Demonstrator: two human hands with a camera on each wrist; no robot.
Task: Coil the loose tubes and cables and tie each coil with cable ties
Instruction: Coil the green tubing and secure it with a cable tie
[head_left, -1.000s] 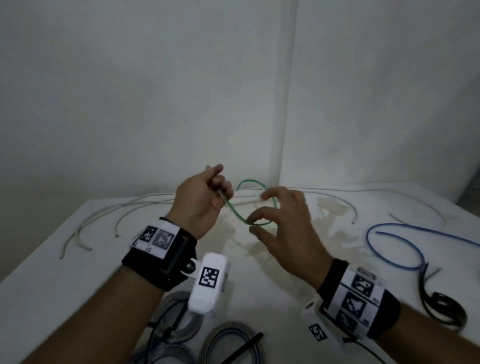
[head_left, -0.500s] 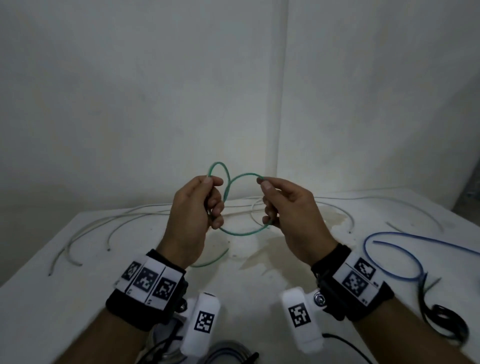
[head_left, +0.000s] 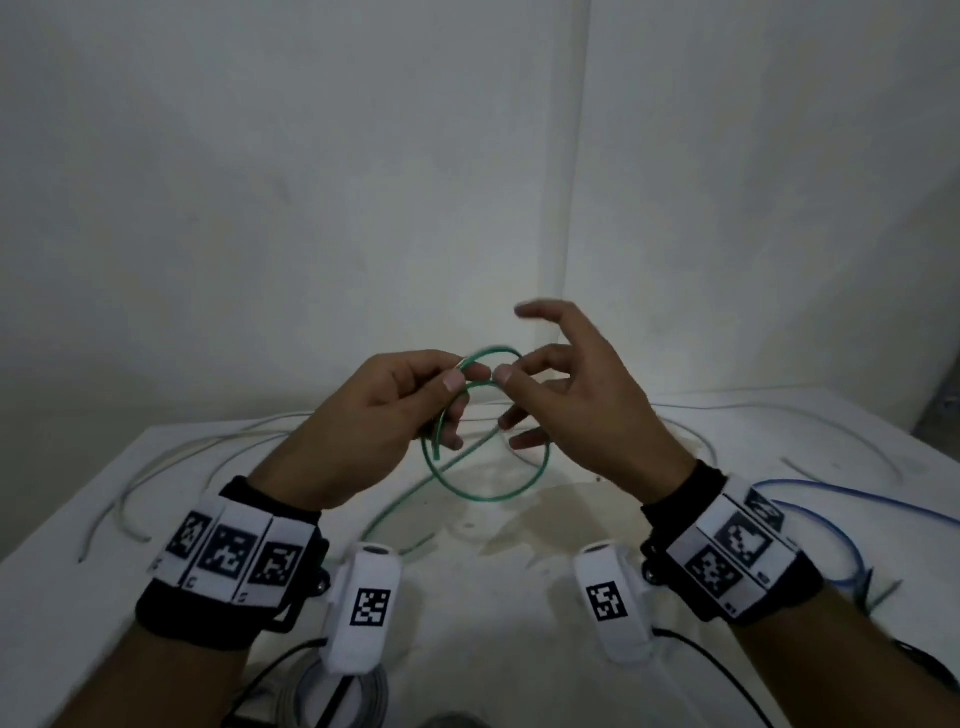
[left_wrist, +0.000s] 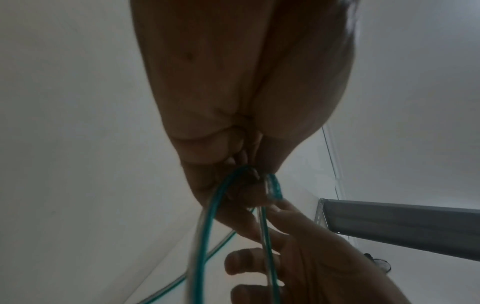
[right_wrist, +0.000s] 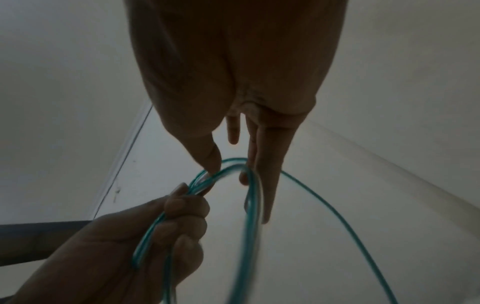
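Green tube: springy coil, pinch at the crossing

Head view. Left hand (head_left: 382, 415) is closed around the green tube (head_left: 488, 496), thumb and forefinger pinching the point where the loops cross, with the cut end poking out below the fingers. Right hand (head_left: 576, 395) has thumb and forefinger nipping the tube just beside that pinch; its other fingers are spread and loose. One full loop hangs below both hands, clear of the table (head_left: 130, 467), above a stained patch toward the far corner. The free length trails down to the surface toward the near edge. White cables (head_left: 171, 462) lie along the far left of the table, a blue cable (head_left: 841, 506) by the right edge, and a grey coil (head_left: 311, 691) sits at the near edge.

Left wrist view. Fingers (left_wrist: 233, 218) are curled over two strands of the tube (left_wrist: 210, 216). The right hand (left_wrist: 298, 267) is touching the strands from below.

Right wrist view. Thumb and a fingertip meet on the tube (right_wrist: 249, 205) at the top of its loop; the remaining fingers (right_wrist: 267, 174) are straight. The left hand (right_wrist: 145, 236) grips the gathered strands.

Assessment. The tube appears light, thin, smooth-walled and springy; the loops hold a round shape and would likely spring open if released. Best hold is at the crossing, all strands pinched together, and the tie should go there. No cable tie can be identified with certainty.
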